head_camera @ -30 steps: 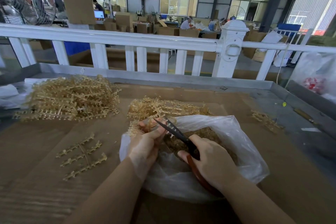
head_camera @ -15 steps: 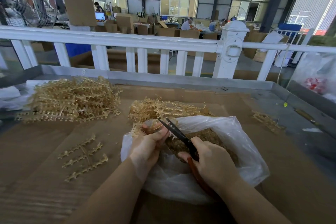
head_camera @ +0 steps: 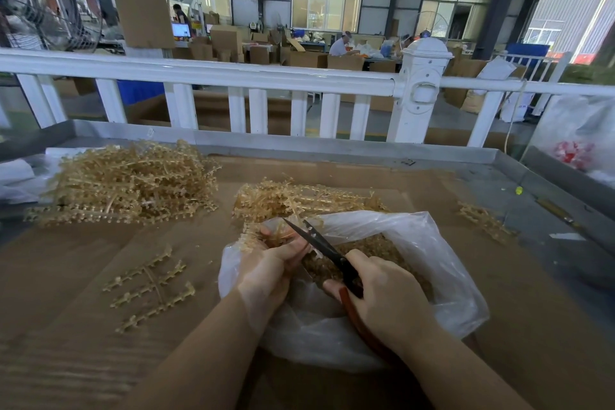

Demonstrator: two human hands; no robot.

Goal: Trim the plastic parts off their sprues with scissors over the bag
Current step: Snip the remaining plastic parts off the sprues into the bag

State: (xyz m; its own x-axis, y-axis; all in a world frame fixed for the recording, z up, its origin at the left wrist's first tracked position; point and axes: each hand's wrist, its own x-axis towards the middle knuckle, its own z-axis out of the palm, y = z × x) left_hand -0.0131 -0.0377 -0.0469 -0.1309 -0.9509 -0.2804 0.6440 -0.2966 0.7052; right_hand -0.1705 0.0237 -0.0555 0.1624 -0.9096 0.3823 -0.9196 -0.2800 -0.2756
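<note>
Two hands are held over the bag: a sprue is gripped by the curled left hand, scissors by the right hand, blades slightly parted.

Both your forearms reach forward, converging. Your left hand is curled tight, knuckles up, fingers pinching a sprue at its far end. Your right hand is wrapped round the scissors, thumb along the top, the blades slightly parted and pointing toward your left fingertips.
</note>
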